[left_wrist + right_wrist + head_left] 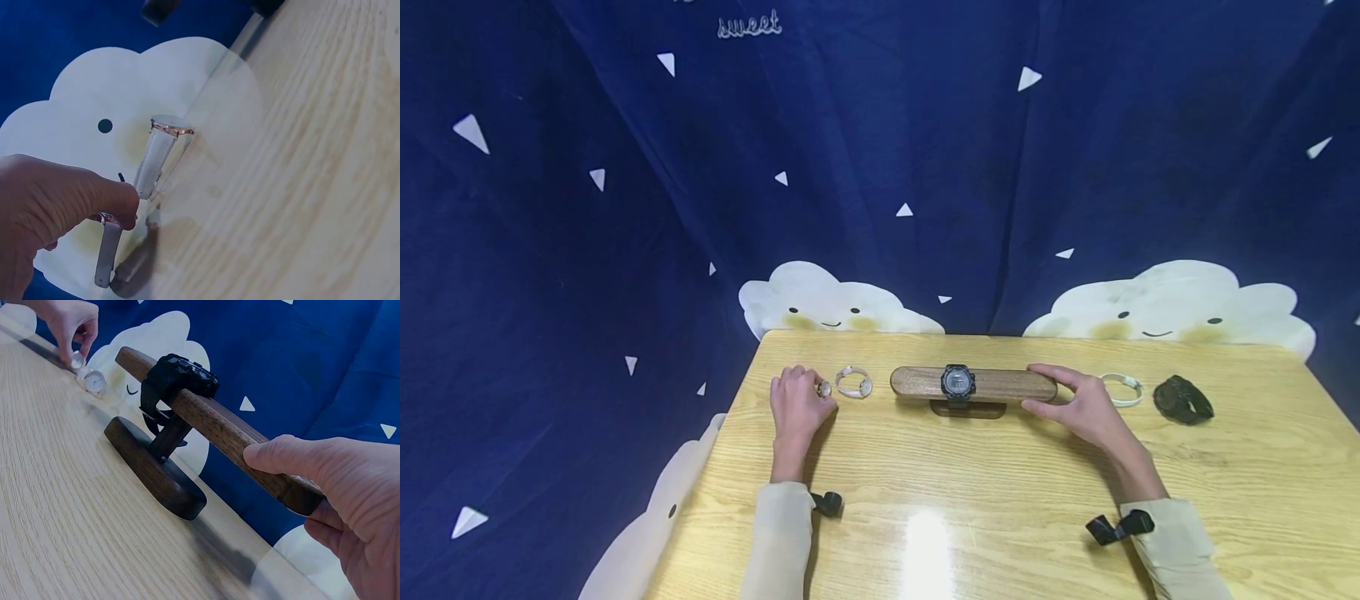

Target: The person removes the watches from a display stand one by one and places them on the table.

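My left hand (800,402) pinches a small watch (825,389) between thumb and fingers at the table's left; its pale strap (107,256) hangs below the thumb in the left wrist view. Just right of it lies a white-strapped watch (854,383) with a rose-gold case. At the table's middle stands a dark wooden T-shaped watch stand (1007,384), with a black digital watch (958,382) strapped round its bar. My right hand (1082,407) grips the bar's right end, thumb on the near side in the right wrist view.
Right of my right hand lie a white-banded watch (1122,390) and a black watch (1182,400). All stand on a light wooden table (970,492). A dark blue curtain (880,125) with cloud prints hangs behind and to the left.
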{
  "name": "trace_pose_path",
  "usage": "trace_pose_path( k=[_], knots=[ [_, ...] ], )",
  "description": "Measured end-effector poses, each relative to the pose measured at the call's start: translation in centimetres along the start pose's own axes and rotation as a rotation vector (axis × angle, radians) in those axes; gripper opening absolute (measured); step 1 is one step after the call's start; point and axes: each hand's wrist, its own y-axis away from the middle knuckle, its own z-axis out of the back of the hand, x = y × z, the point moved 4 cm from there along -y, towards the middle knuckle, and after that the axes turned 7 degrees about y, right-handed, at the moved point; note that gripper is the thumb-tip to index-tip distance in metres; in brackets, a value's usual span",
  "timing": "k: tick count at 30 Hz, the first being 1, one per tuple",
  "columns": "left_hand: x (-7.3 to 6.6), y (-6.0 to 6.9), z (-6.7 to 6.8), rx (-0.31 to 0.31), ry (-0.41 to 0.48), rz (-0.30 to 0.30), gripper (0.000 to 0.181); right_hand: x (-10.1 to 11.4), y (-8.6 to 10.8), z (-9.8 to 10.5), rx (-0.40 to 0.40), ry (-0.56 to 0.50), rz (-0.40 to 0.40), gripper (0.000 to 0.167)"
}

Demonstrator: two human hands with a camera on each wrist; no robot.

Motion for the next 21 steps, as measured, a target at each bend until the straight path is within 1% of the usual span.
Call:
trace_pose_path(
  k=[7, 11, 14, 17, 19, 21],
  knots=[
    [0.1, 0.1, -0.2, -0.021, -0.001, -0.02, 0.016, 0.0, 0.0, 0.0, 0.004, 0.005, -0.004, 0.064],
    [0.2, 0.1, 0.0, -0.001, -0.014, -0.025, 0.013, 0.0, 0.0, 0.0, 0.002, 0.0, -0.005, 0.064],
    [0.2, 0.1, 0.3, 0.028, -0.028, -0.017, 0.025, 0.0, 0.0, 0.0, 0.0, -0.001, -0.002, 0.064],
    [0.1, 0.0, 0.7, 0.044, -0.026, 0.004, 0.042, 0.0, 0.0, 0.0, -0.001, -0.002, 0.0, 0.063],
    [-0.2, -0.1, 0.9, 0.042, 0.005, 0.016, 0.052, 0.0, 0.0, 0.0, -0.003, -0.001, 0.002, 0.063],
    [-0.8, -0.2, 1.1, 0.033, 0.065, 0.017, 0.054, 0.0, 0.0, 0.0, -0.006, -0.001, 0.002, 0.062]
  ],
)
